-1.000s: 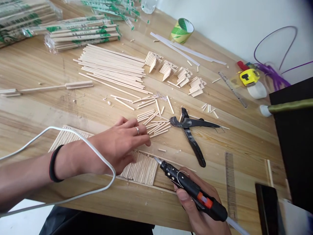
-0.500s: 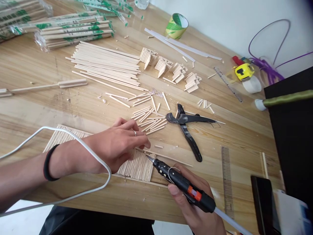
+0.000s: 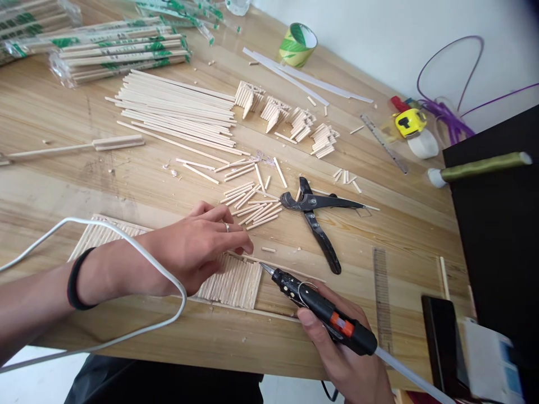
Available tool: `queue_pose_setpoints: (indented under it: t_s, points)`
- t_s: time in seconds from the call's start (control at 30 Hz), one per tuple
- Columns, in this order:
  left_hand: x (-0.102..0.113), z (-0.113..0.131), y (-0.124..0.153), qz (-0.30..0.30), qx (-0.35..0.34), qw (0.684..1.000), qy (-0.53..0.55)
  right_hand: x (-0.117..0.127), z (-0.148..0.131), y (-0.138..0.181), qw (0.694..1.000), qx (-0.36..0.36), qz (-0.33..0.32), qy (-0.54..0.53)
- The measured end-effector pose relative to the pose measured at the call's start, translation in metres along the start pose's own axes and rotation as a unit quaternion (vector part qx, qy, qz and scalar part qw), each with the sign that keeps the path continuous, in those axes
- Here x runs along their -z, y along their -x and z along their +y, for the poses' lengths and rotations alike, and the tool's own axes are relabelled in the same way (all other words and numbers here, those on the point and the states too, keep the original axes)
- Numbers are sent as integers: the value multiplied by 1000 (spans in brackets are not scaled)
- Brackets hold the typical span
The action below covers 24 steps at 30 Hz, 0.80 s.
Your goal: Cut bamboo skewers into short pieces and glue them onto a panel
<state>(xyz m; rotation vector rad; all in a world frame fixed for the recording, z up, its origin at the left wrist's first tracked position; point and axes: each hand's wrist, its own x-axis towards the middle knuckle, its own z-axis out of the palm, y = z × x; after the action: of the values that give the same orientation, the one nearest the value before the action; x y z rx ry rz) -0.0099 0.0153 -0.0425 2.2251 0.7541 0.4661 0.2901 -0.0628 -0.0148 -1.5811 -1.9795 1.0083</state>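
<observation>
My right hand (image 3: pixel 343 350) is wrapped round a black glue gun (image 3: pixel 324 311), with a pale glue stick (image 3: pixel 415 376) coming out of its back end. Its metal nozzle points left at the upper right corner of a panel of short wooden sticks (image 3: pixel 233 283) laid side by side between two long sticks. Across this panel lies my left hand (image 3: pixel 206 247), fingers bent and apart, fingertips near the upper long stick (image 3: pixel 290 266). Whether a small piece sits under those fingertips is hidden. Just beyond them are loose cut sticks (image 3: pixel 261 213).
A white cable (image 3: pixel 162 266) loops over my left wrist. Black cutters (image 3: pixel 315 210) lie beyond the glue gun. Further back are long sticks (image 3: pixel 177 109), small stepped stick pieces (image 3: pixel 273 112) and a tape roll (image 3: pixel 298 45). A clear ruler (image 3: pixel 382 297) and phone (image 3: pixel 444 342) lie right.
The glue gun's nozzle has moved slightly right, off the panel's sticks to its corner. My left hand keeps its place on the panel. The whole view has shifted a little.
</observation>
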Motion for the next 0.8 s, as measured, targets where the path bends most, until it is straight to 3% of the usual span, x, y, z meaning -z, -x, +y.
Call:
queue_pose_setpoints:
  t_s: [0.8]
  points:
    - [-2, -1, -1, 18, -11, 1000, -2, 3, 0, 3, 999, -40, 6, -3]
